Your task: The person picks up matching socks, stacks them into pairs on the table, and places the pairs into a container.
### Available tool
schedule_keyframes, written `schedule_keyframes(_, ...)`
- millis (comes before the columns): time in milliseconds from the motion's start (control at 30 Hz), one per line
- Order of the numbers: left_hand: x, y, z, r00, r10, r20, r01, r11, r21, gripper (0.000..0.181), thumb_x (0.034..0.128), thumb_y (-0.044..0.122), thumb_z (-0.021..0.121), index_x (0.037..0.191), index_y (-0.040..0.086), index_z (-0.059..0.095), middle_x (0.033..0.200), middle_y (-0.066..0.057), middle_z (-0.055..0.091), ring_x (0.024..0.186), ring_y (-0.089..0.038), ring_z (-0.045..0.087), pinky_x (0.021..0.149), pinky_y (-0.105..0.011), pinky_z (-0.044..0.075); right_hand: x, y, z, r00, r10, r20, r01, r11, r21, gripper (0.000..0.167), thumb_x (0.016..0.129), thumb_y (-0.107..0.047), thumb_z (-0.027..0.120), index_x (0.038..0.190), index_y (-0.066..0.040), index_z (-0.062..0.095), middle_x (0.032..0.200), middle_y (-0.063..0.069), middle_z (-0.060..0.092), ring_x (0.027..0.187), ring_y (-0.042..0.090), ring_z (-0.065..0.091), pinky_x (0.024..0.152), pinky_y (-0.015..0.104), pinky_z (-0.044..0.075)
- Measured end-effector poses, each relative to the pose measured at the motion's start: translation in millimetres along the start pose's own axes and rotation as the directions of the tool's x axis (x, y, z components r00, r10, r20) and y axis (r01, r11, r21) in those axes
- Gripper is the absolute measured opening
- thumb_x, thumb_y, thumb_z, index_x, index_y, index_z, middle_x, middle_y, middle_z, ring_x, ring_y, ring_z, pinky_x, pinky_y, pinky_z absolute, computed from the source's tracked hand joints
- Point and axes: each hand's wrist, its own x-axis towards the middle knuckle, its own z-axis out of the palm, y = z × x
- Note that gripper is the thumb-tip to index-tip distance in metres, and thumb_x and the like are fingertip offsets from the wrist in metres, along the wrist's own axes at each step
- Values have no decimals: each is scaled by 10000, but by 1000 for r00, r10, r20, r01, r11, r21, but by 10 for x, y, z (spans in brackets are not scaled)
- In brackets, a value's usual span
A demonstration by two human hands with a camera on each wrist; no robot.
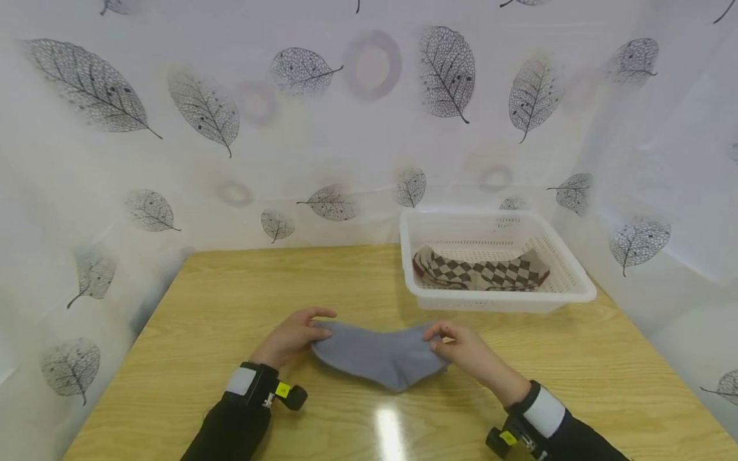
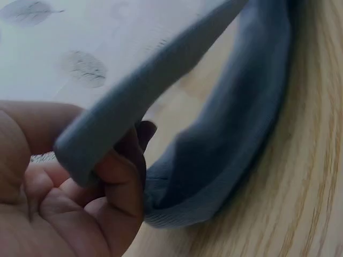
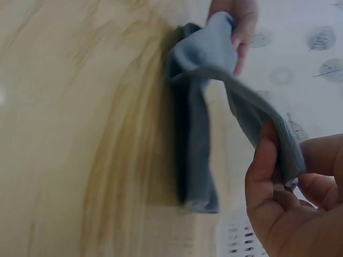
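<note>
A grey-blue sock (image 1: 380, 352) is stretched sideways between the two hands, just above the table. My left hand (image 1: 294, 336) pinches its left end, with the thumb and fingers curled round the fabric in the left wrist view. The right end is gripped between the thumb and fingers of my right hand (image 1: 467, 352). Beneath the raised sock (image 2: 144, 91), the left wrist view shows more matching grey fabric (image 2: 236, 118), which looks like a second sock on the table. The right wrist view also shows this lower piece (image 3: 193, 144), with a gap between the two.
A white plastic basket (image 1: 501, 298) with perforated walls stands at the back right of the wooden table (image 1: 259, 282). Inside it lie brown-and-beige checkered socks (image 1: 484, 272). Behind the table hangs a white sheet (image 1: 346, 141) printed with leaves.
</note>
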Motion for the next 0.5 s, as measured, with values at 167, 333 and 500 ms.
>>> schedule_keyframes(167,72,3,80,994,10,-106,11,981,195,390,856,-33,653,1241,-13,595,1125,-148,638,955,-212,613,806,-336,520,85,120,80,997,-51,-54,41,983,-176,113,855,34,641,939,-39,662,1083,141,644,989,277,587,784,355,528)
schedule_keyframes(333,108,-10,158,983,42,-177,29,922,385,347,823,-54,677,1156,35,647,1220,-175,611,1094,-326,577,911,-468,496,145,175,132,997,-36,-74,10,946,-325,132,825,15,680,890,-97,654,998,62,655,833,173,557,689,315,492)
schedule_keyframes(500,107,31,223,978,80,-193,29,861,508,317,811,-42,683,1120,26,653,1205,-172,622,1085,-346,583,907,-488,497,168,154,151,998,-16,-58,-11,901,-435,164,802,-46,733,919,-113,638,777,-20,575,671,120,487,588,282,434)
